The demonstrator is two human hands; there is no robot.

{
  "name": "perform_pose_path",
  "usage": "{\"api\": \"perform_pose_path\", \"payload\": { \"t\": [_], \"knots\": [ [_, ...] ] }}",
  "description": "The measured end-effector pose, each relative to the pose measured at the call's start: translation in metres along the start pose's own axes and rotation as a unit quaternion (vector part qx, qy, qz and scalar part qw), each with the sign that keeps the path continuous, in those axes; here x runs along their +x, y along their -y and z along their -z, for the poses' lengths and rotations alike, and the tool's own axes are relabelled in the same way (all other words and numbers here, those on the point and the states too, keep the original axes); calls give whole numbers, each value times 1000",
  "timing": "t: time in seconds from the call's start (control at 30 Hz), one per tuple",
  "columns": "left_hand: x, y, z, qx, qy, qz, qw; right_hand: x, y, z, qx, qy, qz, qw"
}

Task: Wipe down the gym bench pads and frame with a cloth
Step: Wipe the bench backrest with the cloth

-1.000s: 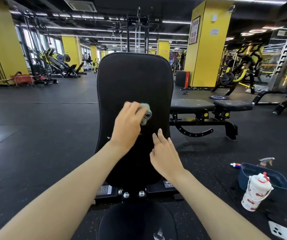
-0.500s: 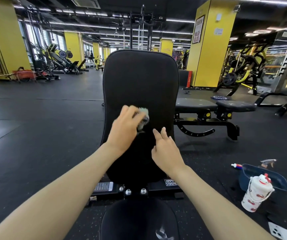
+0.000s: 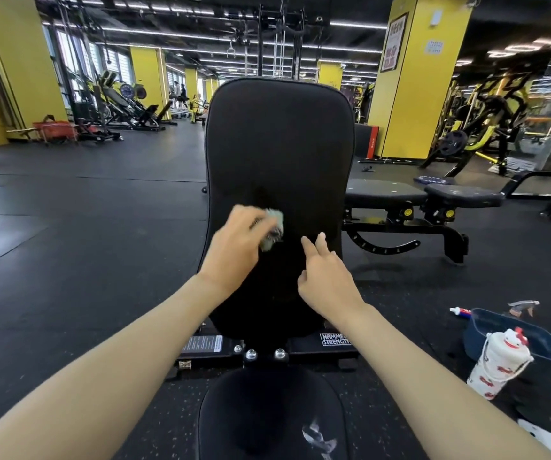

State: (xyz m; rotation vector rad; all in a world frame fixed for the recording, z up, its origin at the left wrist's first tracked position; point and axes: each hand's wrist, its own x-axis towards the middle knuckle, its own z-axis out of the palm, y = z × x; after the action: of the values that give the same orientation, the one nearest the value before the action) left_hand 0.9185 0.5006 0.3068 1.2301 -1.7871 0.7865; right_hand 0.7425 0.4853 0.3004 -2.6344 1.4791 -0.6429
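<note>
An upright black back pad [image 3: 280, 144] of a gym bench fills the middle of the view, with its black seat pad [image 3: 267, 413] below and the frame's bolted joint [image 3: 264, 353] between them. My left hand [image 3: 234, 250] grips a small pale green cloth [image 3: 272, 232] and holds it against the pad's lower middle; the cloth is blurred. My right hand [image 3: 327, 280] rests on the pad just right of the cloth, two fingers straight and pointing up.
On the floor at right stand a dark blue tub [image 3: 516, 336], a white bottle with red print [image 3: 496, 363], a spray trigger [image 3: 523, 307] and a small tube [image 3: 461, 312]. A second flat bench [image 3: 400, 207] sits behind at right. Yellow pillars and machines ring the black rubber floor.
My left hand with the cloth has slid down and slightly left on the back pad. My right hand stays on the pad. The view has shifted a little.
</note>
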Motion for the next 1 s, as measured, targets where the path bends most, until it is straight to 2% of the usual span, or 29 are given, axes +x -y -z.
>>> {"api": "perform_pose_path", "payload": {
  "t": [0.07,0.13,0.2,0.33,0.4,0.5,0.57,0.63,0.77,0.93,1.0],
  "knots": [
    [17,10,13,3,-70,76,995,0,1,-2,3,-5,-3,1000],
    [25,19,17,21,-80,114,990,-1,2,-6,-1,-11,-3,1000],
    [18,22,14,39,-39,87,995,-1,4,-9,-6,-17,-3,1000],
    [-22,14,9,43,95,-16,994,-1,8,-9,0,-9,-13,1000],
    [-27,14,14,33,122,-48,991,0,8,-6,-4,0,-15,1000],
    [-11,18,25,42,54,-34,997,3,5,-2,-8,9,-15,1000],
    [7,24,33,37,-27,42,998,2,3,-2,-6,11,-12,1000],
    [19,32,37,36,-69,99,992,1,1,-4,-5,11,-8,1000],
    [4,35,27,57,-39,82,994,2,-2,-9,3,5,-7,1000],
    [-37,28,24,64,86,9,994,1,-4,-9,7,9,-8,1000],
    [-31,29,29,37,50,28,998,1,-4,-8,7,11,-7,1000]
  ]
}}
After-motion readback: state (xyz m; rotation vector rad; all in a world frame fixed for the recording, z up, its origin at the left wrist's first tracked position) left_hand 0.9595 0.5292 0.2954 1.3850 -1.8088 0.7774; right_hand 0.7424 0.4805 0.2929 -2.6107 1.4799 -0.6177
